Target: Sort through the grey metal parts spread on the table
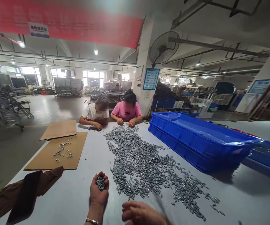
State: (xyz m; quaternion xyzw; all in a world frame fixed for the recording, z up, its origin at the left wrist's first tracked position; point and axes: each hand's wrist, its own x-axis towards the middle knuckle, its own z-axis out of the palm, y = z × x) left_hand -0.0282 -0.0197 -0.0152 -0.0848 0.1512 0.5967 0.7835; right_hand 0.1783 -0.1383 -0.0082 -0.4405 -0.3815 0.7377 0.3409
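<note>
Left hand (99, 190): palm up, just off the near edge of the pile (144, 162). Grip cupped narrow around a small handful of metal pieces (100, 182).

Right hand (141, 214): also at the pile's near edge, blurred. Cannot tell whether its grip is closed or holds anything.

The metal pieces are small, slim, grey and glossy, with tapered ends, all alike. The pile runs as 1 long drift down the pale worktop (78, 200).

Handling, as I judge it: 1 piece is light, a handful has some weight. They look hard, stiff and smooth, likely to slide and roll. Best scooped in a cupped palm, or pinched across the middle between 2 fingertips.

Right of the pile: blue crate (200, 140). Left of it: 2 cardboard sheets (55, 153), with a few strays on the nearer. Near-left: brown cloth (24, 193). Far end: 2 co-workers (127, 109), hands on the worktop.
</note>
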